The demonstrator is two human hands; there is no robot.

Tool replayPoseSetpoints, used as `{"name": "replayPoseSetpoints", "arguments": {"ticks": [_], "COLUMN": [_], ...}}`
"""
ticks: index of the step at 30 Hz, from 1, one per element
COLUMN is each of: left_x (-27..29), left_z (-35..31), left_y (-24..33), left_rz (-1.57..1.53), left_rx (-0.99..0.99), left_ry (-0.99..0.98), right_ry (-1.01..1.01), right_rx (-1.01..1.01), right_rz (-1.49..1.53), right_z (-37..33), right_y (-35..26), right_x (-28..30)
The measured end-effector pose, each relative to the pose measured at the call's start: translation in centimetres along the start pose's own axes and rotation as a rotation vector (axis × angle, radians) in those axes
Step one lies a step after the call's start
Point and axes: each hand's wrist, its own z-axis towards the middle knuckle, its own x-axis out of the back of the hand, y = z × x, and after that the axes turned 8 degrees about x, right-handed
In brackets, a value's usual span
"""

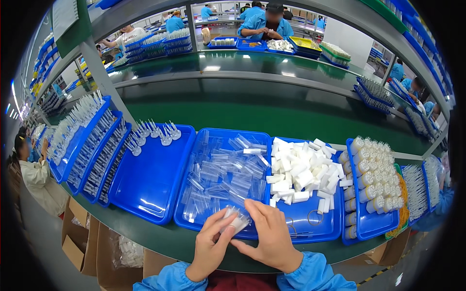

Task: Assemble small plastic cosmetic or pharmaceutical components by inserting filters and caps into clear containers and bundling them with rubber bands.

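Note:
Just over the front edge of the tray of clear parts, my left hand (209, 246) is closed on a white cylindrical piece with clear plastic around it (238, 222). My right hand (273, 238) grips the same piece from the other side, fingers along its upper end and thumb below. The fingers hide part of it. Beyond them, clear plastic tubes (228, 167) fill a blue tray (181, 213). To its right, white blocks (303, 175) are heaped in another blue tray (310, 234), with thin wire rings (314, 217) near its front.
At left, a blue tray (145, 186) holds several clear stemmed parts (166, 133) along its back, beside stacked trays (90, 140) of upright ones. White rolled pieces (376, 169) fill stacked trays at right. Cardboard boxes (109, 252) stand below the green bench. A co-worker (267, 24) sits opposite.

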Motion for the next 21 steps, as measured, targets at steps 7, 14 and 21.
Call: {"name": "replayPoseSetpoints", "arguments": {"ticks": [7,14,21], "left_x": [-0.3,0.0,0.8], "left_z": [-0.9,-0.2,-1.0], "left_y": [-1.2,-0.1,0.5], "left_rz": [0.081,-0.289,-0.385], "left_rx": [0.013,0.228,0.599], "left_ry": [-0.178,-0.217,-0.403], "right_ry": [-0.013,0.053,0.035], "right_rx": [-0.044,0.093,0.050], "right_rz": [-0.221,-0.033,0.164], "right_z": [0.1,-1.4,-2.9], "right_y": [0.5,1.3,0.3], "right_x": [-1.4,-0.5,-0.5]}}
